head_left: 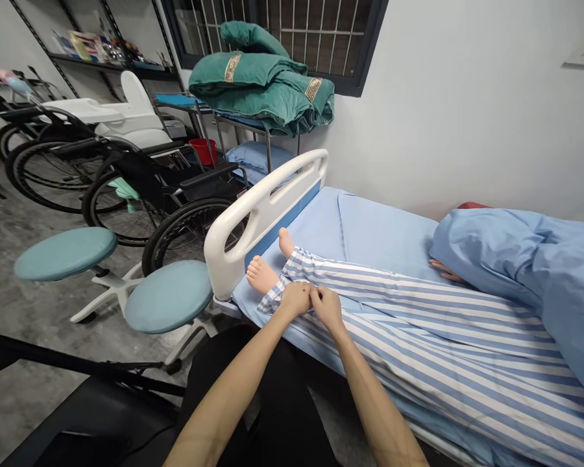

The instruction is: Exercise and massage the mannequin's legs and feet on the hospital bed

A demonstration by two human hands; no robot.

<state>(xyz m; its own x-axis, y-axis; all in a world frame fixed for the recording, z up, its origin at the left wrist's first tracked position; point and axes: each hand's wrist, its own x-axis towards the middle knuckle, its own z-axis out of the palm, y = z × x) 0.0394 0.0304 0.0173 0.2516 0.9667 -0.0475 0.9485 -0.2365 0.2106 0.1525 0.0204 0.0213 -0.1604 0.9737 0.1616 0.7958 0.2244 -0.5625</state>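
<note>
My left hand (296, 298) and my right hand (327, 308) sit close together on the blue-and-white striped trouser leg (370, 292) of a figure lying on a hospital bed. Both hands are curled on the fabric near its cuff, and their fingertips are mostly hidden. Just beyond them lie two bare feet, the nearer (261, 274) and the farther (286, 242). A blue blanket (520, 259) covers the figure's upper body, with a hand (442, 271) showing at its edge. The blue bedsheet (292, 237) runs up to a white plastic bed end-board (253, 220).
Two round teal stools (168, 296) stand left of the bed. Behind them are black wheelchairs (175, 194), a white commode chair (126, 113), and a metal rack (238, 123) piled with green quilts. A red bucket (203, 150) and a blue pillow (257, 161) sit under it.
</note>
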